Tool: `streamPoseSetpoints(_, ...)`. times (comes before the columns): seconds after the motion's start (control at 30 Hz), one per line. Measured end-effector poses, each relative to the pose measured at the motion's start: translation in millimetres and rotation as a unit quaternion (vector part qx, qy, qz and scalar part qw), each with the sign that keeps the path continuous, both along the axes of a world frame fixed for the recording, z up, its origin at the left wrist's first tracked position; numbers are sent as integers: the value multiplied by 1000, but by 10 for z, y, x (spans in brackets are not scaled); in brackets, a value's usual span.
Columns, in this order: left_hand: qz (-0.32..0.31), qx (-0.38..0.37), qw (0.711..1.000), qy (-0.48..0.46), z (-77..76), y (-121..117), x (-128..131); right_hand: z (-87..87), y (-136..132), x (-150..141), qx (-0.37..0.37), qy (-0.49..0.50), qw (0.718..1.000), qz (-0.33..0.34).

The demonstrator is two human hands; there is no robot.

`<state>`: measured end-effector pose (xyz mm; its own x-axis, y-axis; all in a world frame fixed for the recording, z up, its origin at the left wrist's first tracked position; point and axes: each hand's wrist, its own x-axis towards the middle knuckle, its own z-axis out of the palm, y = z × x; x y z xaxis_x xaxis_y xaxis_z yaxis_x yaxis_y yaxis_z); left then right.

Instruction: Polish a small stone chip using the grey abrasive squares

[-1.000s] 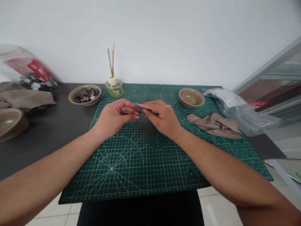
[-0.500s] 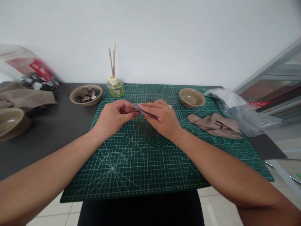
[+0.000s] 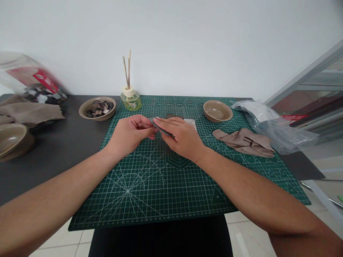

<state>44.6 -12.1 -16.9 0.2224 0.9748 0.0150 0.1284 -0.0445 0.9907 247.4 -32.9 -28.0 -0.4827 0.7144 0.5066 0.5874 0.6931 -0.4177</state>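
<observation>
Over the green cutting mat (image 3: 144, 203) my two hands meet near the middle. My right hand (image 3: 183, 137) holds a thin, folded grey sheet (image 3: 163, 129) that looks like sandpaper, fingers laid flat along its top. My left hand (image 3: 131, 132) is closed in a pinch at the sheet's left end; whatever small thing its fingertips hold is hidden. Behind my right hand lie a flat brown piece (image 3: 174, 116) and a white piece (image 3: 190, 123), both partly covered.
A bowl of small dark and pale pieces (image 3: 98, 108) and a reed diffuser (image 3: 130, 98) stand at the back left. Rightward are a tan bowl (image 3: 218, 111), a crumpled brown cloth (image 3: 245, 142) and a clear plastic bag (image 3: 273, 123). Another bowl (image 3: 13, 141) sits far left.
My right hand has slid slightly down and turned, with the grey sheet tilting along. More of the white and brown pieces behind it shows. My left hand has barely moved.
</observation>
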Motion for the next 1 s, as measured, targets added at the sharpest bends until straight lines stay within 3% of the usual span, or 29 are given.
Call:
streamPoseSetpoints(0.23, 19, 23, 1000, 4, 16, -16, -9, -4, -14, -14, 5, -18, 1000, 25)
streamPoseSetpoints(0.73, 18, 36, 999, 11, 20, -10, 10, 61, -49, -22, -10, -73, 997, -17)
streamPoseSetpoints(1.0, 16, 40, 998, -49, -52, 7, 13, 99, -82, -35, -21, -75, 996, -51)
